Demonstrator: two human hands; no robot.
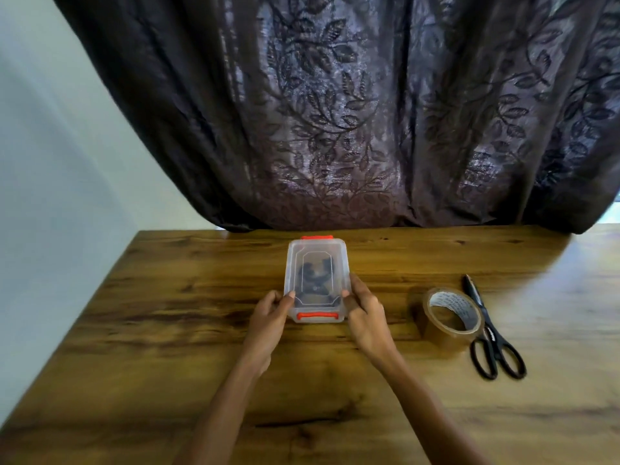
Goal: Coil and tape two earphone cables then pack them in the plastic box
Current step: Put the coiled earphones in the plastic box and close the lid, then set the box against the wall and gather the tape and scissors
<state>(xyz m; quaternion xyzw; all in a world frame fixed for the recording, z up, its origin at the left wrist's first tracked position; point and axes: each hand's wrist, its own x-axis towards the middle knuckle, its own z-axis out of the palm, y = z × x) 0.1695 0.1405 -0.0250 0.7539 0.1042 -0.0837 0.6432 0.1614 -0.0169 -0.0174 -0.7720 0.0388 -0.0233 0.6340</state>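
Plastic box (315, 255) lid on, mid-surface (167, 330), long axis 12–6 o'clock, orange latch at each end. Dark earphone cables (310, 273) inside, blurred through lid. Left hand (271, 313) grip clamped on box's 7 o'clock corner. Right hand (364, 312) grip clamped on 5 o'clock corner. Tape roll (451, 318) at 3 o'clock of box, apart from right hand. Scissors (493, 337) just beside roll, farther out. Curtain (335, 112) at 12 o'clock behind surface.
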